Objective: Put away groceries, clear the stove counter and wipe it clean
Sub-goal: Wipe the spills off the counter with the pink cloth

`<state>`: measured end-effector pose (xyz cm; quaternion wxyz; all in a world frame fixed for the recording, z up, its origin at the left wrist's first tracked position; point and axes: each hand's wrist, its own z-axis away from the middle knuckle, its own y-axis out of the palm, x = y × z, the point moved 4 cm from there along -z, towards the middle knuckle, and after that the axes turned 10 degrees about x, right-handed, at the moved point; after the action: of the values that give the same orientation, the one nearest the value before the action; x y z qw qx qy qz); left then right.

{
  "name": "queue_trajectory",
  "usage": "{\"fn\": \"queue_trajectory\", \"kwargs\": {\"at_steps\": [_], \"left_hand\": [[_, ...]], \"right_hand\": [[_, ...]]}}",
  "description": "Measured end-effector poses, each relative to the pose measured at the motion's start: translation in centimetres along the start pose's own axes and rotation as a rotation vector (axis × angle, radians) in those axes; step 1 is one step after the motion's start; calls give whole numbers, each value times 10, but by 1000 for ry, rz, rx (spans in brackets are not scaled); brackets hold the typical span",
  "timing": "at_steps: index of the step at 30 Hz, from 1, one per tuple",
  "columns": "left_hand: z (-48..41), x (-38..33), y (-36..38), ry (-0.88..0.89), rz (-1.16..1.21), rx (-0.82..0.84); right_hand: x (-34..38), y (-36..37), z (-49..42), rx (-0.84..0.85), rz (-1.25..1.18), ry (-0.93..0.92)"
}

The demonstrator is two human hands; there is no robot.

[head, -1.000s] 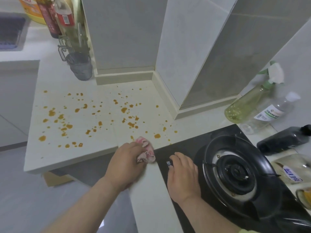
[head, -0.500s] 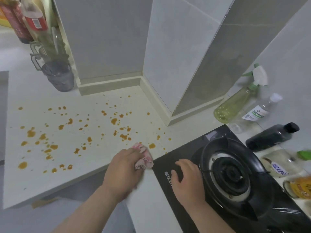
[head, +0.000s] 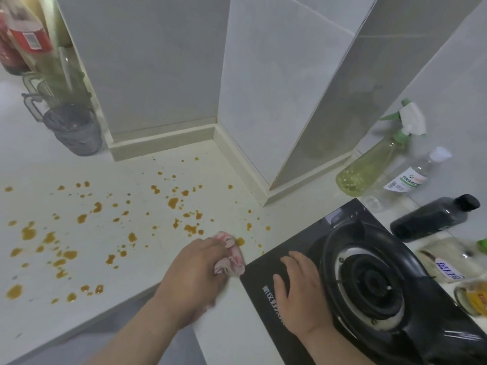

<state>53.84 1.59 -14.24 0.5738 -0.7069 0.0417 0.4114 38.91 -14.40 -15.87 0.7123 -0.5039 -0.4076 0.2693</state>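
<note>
My left hand [head: 193, 276] grips a crumpled pink and white cloth [head: 229, 252] and holds it down on the white counter [head: 147, 262], just left of the black gas stove [head: 369, 285]. Many orange-brown sauce spots [head: 172, 202] are scattered over the counter to the left of and behind the cloth. My right hand [head: 300, 291] lies flat on the stove's front left corner, fingers straight, holding nothing.
A green spray bottle [head: 369, 167], a clear bottle [head: 405, 177] and a black bottle [head: 432, 217] lie behind the stove. Packets and a jar [head: 471, 296] sit at its right. A grey utensil holder [head: 72, 127] and red-labelled bottles [head: 23, 35] stand at the back left. The counter's front edge runs beside my left forearm.
The view has shifted right and slightly closer. My left hand with the cloth has stayed at the stove's left edge, and my right hand has stayed on the stove corner.
</note>
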Motion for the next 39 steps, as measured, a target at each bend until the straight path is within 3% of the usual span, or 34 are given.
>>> {"fn": "queue_trajectory", "kwargs": {"at_steps": [10, 19, 39], "left_hand": [[-64, -24, 11, 85, -36, 33], [-43, -13, 11, 116, -159, 35], [-96, -28, 15, 74, -22, 57]], "right_hand": [[-5, 1, -3, -33, 8, 5], [-2, -1, -2, -37, 0, 3], [-2, -2, -2, -40, -17, -32]]}}
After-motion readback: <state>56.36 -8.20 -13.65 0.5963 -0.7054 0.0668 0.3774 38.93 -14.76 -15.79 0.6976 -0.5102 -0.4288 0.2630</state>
